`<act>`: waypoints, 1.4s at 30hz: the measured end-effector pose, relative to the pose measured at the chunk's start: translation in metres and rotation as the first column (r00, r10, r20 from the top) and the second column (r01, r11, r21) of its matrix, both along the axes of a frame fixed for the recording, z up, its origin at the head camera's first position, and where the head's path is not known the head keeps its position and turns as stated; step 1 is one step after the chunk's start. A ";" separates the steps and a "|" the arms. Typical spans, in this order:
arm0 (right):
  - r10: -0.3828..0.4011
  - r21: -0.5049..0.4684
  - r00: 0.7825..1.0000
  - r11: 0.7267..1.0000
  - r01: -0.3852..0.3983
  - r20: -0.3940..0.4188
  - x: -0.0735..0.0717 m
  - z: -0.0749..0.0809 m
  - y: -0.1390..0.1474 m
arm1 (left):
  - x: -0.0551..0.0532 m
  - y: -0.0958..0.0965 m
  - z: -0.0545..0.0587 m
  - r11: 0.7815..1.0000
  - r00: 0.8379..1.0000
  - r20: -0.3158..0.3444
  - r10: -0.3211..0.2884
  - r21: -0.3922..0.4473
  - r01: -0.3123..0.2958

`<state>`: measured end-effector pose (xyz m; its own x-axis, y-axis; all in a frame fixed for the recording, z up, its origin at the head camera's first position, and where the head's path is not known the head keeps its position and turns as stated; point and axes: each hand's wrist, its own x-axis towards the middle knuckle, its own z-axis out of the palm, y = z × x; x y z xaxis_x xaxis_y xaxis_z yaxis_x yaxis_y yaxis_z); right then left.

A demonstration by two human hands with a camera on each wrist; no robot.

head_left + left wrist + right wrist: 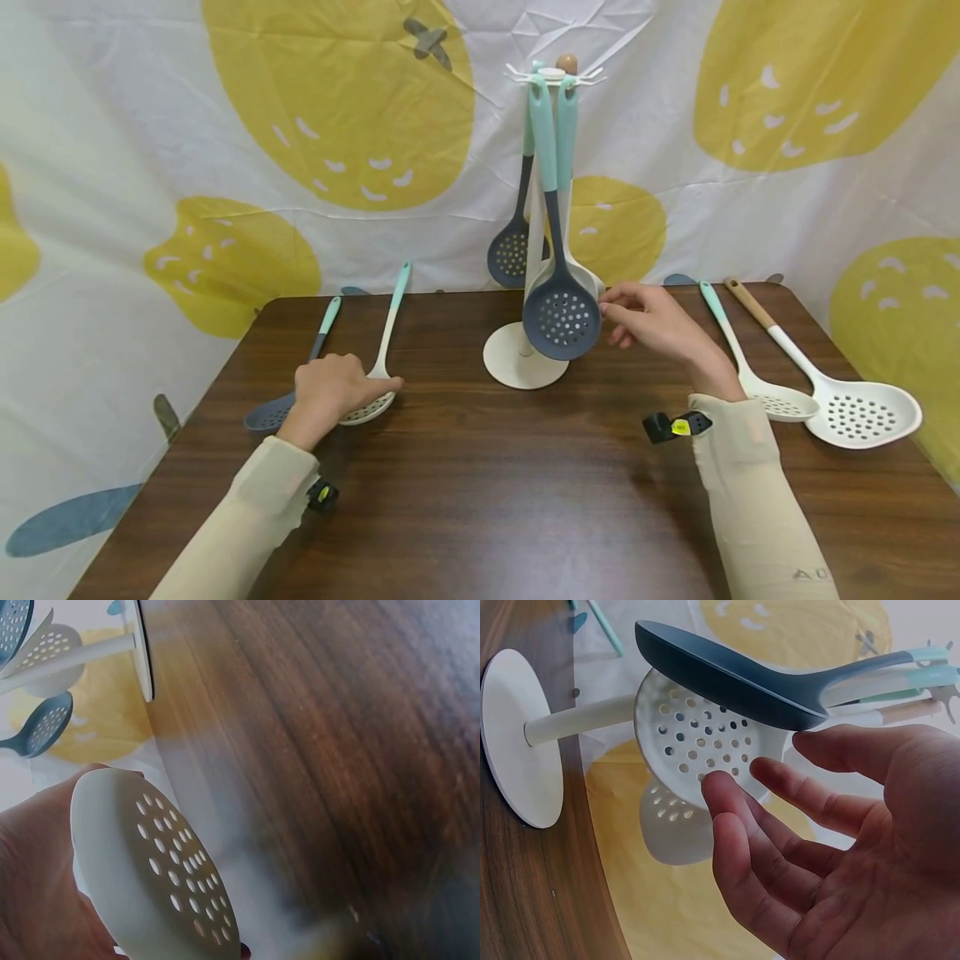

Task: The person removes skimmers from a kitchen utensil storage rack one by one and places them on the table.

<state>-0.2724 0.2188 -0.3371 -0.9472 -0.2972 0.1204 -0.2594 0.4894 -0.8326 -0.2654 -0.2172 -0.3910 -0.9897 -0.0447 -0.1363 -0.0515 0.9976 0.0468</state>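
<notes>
My left hand (pixel 335 387) is over the near end of a white skimmer (pixel 377 405) with a mint handle at the table's left. Its thumb lies on the right side and its fingers reach down the left, gripping the perforated bowl (pixel 124 862); the bowl hides most of the hand in the left wrist view. A dark grey skimmer (pixel 555 333) with a mint handle hangs from the white stand (pixel 525 365). Close by its bowl is my right hand (pixel 832 847), fingers loosely bent and apart, the thumb at the bowl's edge (pixel 727 671).
Another dark skimmer (pixel 266 413) lies left of my left hand. More skimmers hang behind, one of them dark (pixel 510 254). On the right lie a white skimmer (pixel 776 400) with a mint handle and a broad perforated turner (pixel 862 412) with a wood-coloured handle. A lemon-print curtain (pixel 345 108) hangs behind.
</notes>
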 end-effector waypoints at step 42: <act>-0.024 -0.006 0.999 1.000 0.024 -0.027 0.003 0.005 0.001 | 0.013 0.007 0.019 0.992 0.997 0.069 -0.024 -0.118 0.032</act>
<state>-0.2694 0.2203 -0.3321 -0.9504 -0.2733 0.1483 -0.2704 0.4908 -0.8283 -0.2525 -0.2103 -0.3723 -0.9796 -0.0365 -0.1976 -0.0220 0.9969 -0.0752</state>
